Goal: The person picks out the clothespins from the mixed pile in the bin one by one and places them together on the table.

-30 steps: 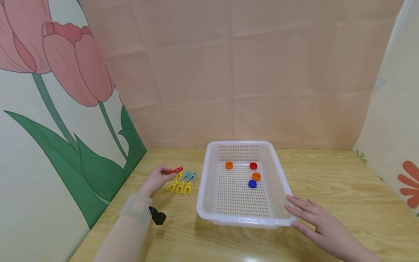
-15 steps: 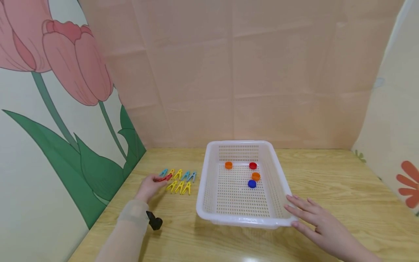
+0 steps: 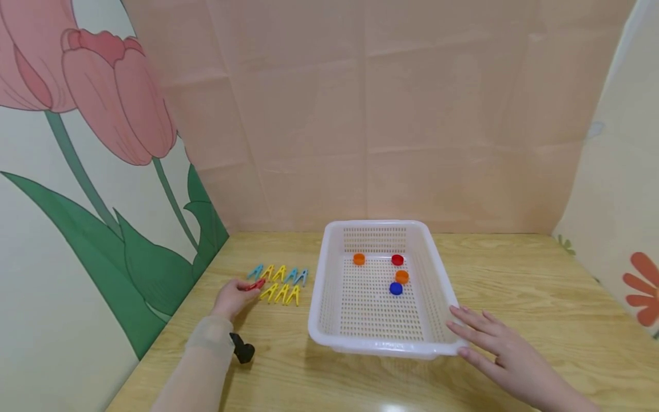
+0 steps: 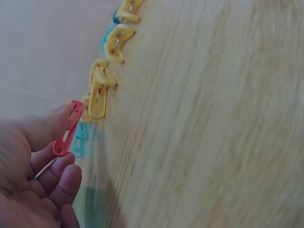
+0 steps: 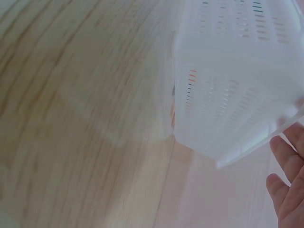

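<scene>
My left hand (image 3: 233, 297) pinches a red clothespin (image 4: 69, 128) between thumb and fingers, at the left end of the front row of clothespins. That row holds several yellow clothespins (image 3: 281, 293). Behind it a second row mixes blue clothespins (image 3: 255, 271) with yellow ones. On the right, my right hand (image 3: 501, 346) rests its outstretched fingertips at the near right corner of a white plastic basket (image 3: 378, 347). Inside the basket lie two orange bottle caps (image 3: 358, 259), a red cap (image 3: 397, 260) and a blue cap (image 3: 396, 288).
The wooden table (image 3: 515, 280) extends to both sides of the basket. A peach-coloured sheet (image 3: 370, 143) hangs behind it. At the left stands a wall with painted tulips (image 3: 120, 103), and another wall (image 3: 618, 189) closes the right side.
My left hand has brought the red clothespin left and lower, from over the back row to the left end of the front row. My right hand stays put.
</scene>
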Available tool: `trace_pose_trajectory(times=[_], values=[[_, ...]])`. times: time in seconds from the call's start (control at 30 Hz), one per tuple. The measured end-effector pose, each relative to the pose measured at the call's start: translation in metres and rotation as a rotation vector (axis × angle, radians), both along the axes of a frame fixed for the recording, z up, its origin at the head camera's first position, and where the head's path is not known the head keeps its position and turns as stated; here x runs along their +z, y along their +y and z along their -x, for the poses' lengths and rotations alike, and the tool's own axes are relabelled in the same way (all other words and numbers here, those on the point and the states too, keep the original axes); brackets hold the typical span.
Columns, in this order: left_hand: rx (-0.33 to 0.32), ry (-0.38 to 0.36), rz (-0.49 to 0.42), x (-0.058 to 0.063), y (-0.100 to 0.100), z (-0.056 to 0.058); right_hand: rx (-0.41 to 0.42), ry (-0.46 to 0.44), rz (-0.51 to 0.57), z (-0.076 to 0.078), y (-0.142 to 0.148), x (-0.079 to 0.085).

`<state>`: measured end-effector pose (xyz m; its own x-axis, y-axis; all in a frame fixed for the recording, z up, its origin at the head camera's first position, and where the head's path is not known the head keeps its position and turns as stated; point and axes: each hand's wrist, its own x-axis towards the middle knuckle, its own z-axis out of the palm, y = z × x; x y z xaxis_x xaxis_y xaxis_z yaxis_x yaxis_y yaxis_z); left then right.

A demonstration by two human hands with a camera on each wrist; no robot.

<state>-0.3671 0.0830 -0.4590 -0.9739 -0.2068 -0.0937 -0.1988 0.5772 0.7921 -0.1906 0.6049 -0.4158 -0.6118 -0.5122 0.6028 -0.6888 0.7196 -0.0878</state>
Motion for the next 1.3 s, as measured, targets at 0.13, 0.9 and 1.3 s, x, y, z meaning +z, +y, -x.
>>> trace_pose_trajectory(times=[0.13, 0.9, 1.3], values=[[0.017, -0.013, 0.002, -0.001, 0.001, 0.000, -0.001, -0.001, 0.000, 0.000, 0.000, 0.000], [0.028, -0.036, 0.029, -0.013, 0.002, 0.004, -0.007, -0.004, 0.007, -0.001, -0.001, -0.001], [0.041, -0.058, 0.034, -0.014, 0.005, 0.007, -0.014, -0.020, 0.011, -0.002, -0.001, 0.000]])
